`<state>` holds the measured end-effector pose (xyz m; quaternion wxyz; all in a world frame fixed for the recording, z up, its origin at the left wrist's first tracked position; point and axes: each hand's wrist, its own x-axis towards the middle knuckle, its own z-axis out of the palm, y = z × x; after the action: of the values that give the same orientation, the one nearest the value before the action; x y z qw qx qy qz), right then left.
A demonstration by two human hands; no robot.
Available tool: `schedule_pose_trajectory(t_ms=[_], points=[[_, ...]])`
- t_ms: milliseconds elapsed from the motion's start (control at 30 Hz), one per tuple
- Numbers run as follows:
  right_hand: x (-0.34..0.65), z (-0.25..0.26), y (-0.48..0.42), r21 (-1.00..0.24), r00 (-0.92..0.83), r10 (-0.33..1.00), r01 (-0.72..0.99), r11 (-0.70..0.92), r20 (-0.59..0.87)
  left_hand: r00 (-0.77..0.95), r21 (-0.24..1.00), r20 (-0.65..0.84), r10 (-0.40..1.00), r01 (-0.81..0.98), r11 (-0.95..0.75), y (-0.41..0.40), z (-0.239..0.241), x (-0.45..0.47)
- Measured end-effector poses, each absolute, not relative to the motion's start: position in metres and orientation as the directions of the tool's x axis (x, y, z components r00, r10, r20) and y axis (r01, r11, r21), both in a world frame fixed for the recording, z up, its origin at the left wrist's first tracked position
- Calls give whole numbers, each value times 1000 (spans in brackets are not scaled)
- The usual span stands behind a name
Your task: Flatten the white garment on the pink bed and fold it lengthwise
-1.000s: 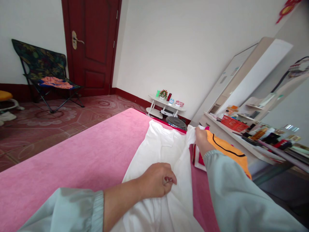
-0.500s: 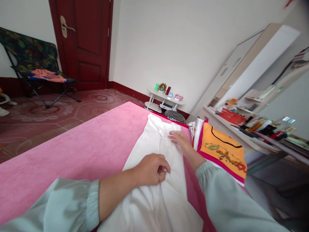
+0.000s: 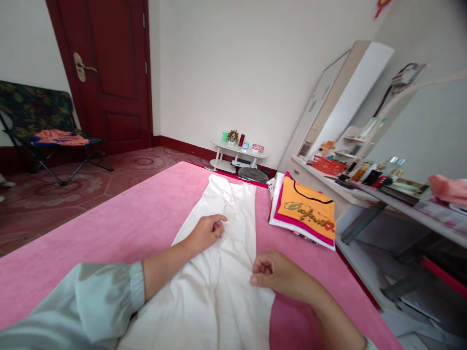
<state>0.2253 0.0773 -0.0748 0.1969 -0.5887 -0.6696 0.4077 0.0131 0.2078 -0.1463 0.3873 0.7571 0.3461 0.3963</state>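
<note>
A long white garment (image 3: 207,296), which looks like a sleeveless dress, lies lengthwise on the pink bed cover (image 3: 146,214). Its narrow gathered top is at the far end, and soft creases run down its wider lower part. My left hand (image 3: 207,233) is over the upper middle of the garment, fingers loosely curled and no cloth visible in them. Beside the garment's right edge, my right hand (image 3: 279,274) has its fingers curled toward the thumb. Whether cloth is caught between those fingers is hidden.
A folded stack of clothes, orange shirt (image 3: 306,204) on top, sits on the bed's right. Farther right is a dressing table (image 3: 350,194) with a red basket (image 3: 328,165) and bottles. A low white stand (image 3: 239,148) is beyond the bed; a folding chair (image 3: 40,116) is far left.
My right hand has come back from the garment's top to its right edge, its fingers now curled. My left hand has moved forward along the garment. The view has shifted.
</note>
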Motion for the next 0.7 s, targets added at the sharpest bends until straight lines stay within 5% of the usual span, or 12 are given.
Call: schedule_pose_trajectory(t_ms=[267,500,700], points=[[215,-89,70,-844,-263,926,527,-97,-270,272,654,138,952,697,-294,270,-110,48],[213,-91,68,-638,-153,982,768,49,-110,212,531,160,964,805,-265,309,-105,82],[199,-81,62,-844,-139,987,536,1,-87,156,615,174,972,754,-231,330,-96,79]])
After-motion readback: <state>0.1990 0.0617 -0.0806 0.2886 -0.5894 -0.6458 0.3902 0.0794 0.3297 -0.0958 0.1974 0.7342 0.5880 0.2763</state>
